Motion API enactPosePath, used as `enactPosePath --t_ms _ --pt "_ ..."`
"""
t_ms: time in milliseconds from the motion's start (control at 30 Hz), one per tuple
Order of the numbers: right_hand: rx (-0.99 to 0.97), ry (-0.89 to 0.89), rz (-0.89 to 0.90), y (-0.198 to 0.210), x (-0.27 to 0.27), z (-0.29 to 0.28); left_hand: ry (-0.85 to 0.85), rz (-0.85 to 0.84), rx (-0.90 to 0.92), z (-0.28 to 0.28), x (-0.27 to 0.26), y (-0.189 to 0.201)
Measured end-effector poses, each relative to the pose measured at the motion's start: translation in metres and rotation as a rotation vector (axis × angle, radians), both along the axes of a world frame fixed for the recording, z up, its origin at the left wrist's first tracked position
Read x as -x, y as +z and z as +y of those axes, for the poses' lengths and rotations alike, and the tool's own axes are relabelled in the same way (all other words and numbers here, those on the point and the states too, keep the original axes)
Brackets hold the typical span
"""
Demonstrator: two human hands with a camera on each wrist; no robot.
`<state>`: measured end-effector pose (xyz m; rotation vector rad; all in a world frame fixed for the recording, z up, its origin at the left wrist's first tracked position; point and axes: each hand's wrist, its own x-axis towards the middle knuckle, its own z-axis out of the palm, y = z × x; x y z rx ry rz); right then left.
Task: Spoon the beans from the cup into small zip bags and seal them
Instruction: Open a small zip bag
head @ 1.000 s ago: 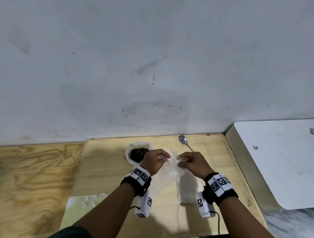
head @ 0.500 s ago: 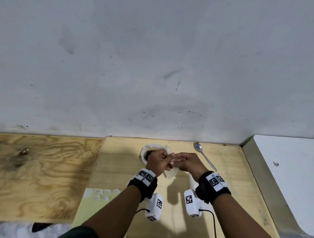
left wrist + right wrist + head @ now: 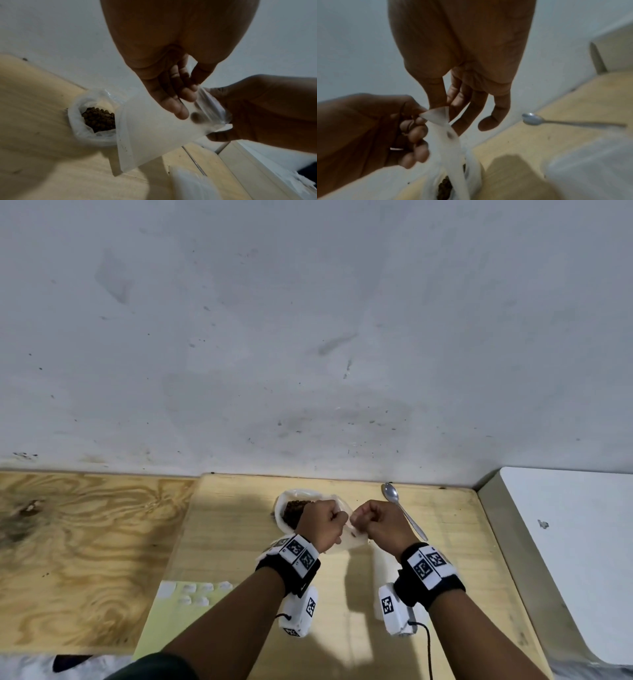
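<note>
Both hands hold one small clear zip bag [image 3: 350, 540] [image 3: 154, 129] [image 3: 444, 129] in the air above the pale board. My left hand [image 3: 323, 520] [image 3: 181, 94] pinches one side of its top edge, and my right hand [image 3: 375, 520] [image 3: 453, 100] pinches the other side. One dark bean shows inside the bag. Behind my left hand stands the white cup [image 3: 284, 505] [image 3: 75, 117], lined with plastic and holding brown beans [image 3: 293, 511] [image 3: 99, 119]. A metal spoon [image 3: 400, 508] [image 3: 556, 121] lies on the board to the right of my hands.
A pile of empty zip bags [image 3: 383, 570] [image 3: 192, 184] lies under my right wrist. Several filled small bags [image 3: 195, 592] lie on a pale green sheet at the front left. A grey wall [image 3: 308, 337] backs the board; a white table [image 3: 575, 542] adjoins on the right.
My two hands have come closer together on the bag's top and lifted it upright. The camera view has tilted and shifted, so the table sits lower in the picture.
</note>
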<state>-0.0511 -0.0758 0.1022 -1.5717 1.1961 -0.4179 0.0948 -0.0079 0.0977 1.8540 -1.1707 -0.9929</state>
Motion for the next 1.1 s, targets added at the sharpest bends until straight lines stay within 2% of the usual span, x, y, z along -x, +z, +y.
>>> enactPosePath --t_ms 67,167,300,433,567,667,833,967,1100 --pt "0.120 -0.073 0.062 -0.002 0.003 -0.005 -0.077 -0.117 0.007 0.000 0.002 0.000" --pt "0.172 -0.110 0.098 -0.003 0.008 -0.007 -0.108 -0.206 0.052 0.001 0.009 -0.005" --pt "0.064 -0.070 -0.019 0.002 0.013 -0.003 -0.047 -0.256 0.224 0.010 0.010 -0.016" --pt "0.001 0.010 -0.153 0.009 0.016 -0.002 -0.134 -0.449 0.178 0.013 0.009 -0.016" --pt "-0.033 0.088 -0.129 0.009 0.018 -0.004 -0.160 -0.424 0.152 0.014 0.010 -0.016" --pt "0.075 0.179 -0.022 0.004 0.019 -0.009 -0.209 -0.429 0.147 0.016 0.010 -0.016" --pt "0.172 0.188 0.118 -0.008 0.016 -0.011 -0.243 -0.413 0.136 0.017 0.014 -0.017" --pt "0.047 0.170 0.113 -0.014 0.016 -0.011 -0.211 -0.260 0.090 0.017 0.011 -0.027" --pt "-0.144 0.100 -0.002 -0.016 0.026 -0.018 -0.124 -0.157 0.026 0.013 0.007 -0.040"
